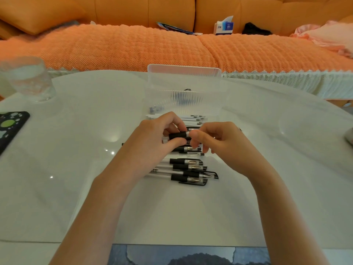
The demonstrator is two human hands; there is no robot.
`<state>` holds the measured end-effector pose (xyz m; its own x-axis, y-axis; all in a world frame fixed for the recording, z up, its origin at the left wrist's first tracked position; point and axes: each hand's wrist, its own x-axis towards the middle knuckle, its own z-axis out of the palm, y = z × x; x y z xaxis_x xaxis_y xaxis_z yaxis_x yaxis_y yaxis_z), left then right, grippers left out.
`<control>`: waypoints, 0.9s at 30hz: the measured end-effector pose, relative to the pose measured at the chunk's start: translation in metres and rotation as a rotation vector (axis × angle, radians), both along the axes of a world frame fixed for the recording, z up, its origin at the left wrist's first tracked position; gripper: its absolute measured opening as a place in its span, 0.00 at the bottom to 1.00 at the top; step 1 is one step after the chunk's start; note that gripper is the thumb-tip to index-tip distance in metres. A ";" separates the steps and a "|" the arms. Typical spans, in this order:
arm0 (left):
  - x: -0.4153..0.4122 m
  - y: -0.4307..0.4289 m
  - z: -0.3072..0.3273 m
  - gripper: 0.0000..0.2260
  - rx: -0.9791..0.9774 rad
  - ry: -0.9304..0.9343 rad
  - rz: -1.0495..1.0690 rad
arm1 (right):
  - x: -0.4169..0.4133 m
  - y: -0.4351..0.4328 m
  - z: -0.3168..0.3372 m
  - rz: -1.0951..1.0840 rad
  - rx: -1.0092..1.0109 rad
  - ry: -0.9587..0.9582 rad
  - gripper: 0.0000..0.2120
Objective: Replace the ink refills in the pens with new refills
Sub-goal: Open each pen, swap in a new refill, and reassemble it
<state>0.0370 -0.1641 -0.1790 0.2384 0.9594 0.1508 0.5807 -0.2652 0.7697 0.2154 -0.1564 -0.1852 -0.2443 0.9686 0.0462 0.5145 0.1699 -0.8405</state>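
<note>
Left hand: we see the left hand (152, 138) in the centre of the frame, its fingers (172, 117) curled over the black grip of a pen (178, 135), with the thumb under it.
Right hand: the right hand (219, 142) meets it from the right side of the frame. Its fingers (198, 135) pinch the pale end of that same pen, just beside the black grip.
Pen: we find it held level between the two hands, raised above the worktop (76, 159) and over the other pens.
Pile of pens: a pile of pens (189, 170) with clear barrels, black grips and black caps lies on the worktop just below the hands, the pens roughly parallel and pointing to the right.
White sticks: a row of white sticks (191, 119) lies just above the hands. We take them for refills, though the hands cover most of them.
Box: a clear ribbed box (184, 87) stands above the sticks at upper centre, with slim dark items showing dimly through its wall.
Glass: a tumbler (28, 79) stands at the upper left of the frame.
Phone: a dark-cased phone (11, 127) lies at the left edge.
Sofa: an orange sofa (133, 48) fills the top of the frame, with a tissue box (223, 25) on it.
</note>
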 end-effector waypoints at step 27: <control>-0.030 0.003 0.003 0.03 -0.030 0.020 0.179 | 0.013 -0.005 -0.009 0.003 -0.025 -0.296 0.06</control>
